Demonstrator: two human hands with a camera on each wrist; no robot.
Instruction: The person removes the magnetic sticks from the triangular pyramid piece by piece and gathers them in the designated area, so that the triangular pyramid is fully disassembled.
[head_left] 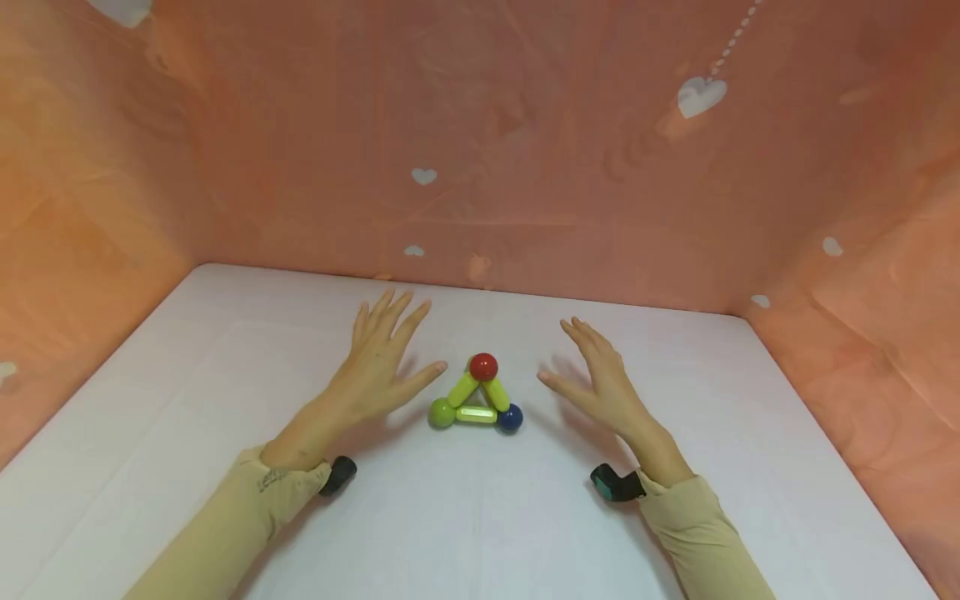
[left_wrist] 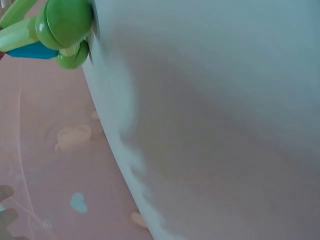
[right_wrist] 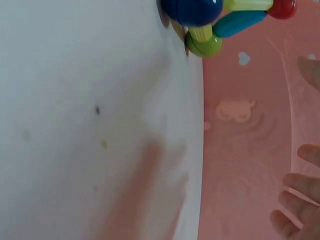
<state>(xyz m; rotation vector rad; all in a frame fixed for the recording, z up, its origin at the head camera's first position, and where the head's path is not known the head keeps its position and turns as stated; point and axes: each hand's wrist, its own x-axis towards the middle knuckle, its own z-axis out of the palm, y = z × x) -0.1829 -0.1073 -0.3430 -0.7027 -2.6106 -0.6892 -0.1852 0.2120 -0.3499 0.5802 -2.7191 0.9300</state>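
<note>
Head view: a small triangle toy of yellow-green rods joined by a red ball, a green ball and a blue ball lies on the white bench, about midway between its left and right edges and nearer the far edge. The left hand and the right hand flank the toy, fingers spread and released, grasping nothing and apart from it. An orange backdrop with white hearts encloses the bench.
</note>
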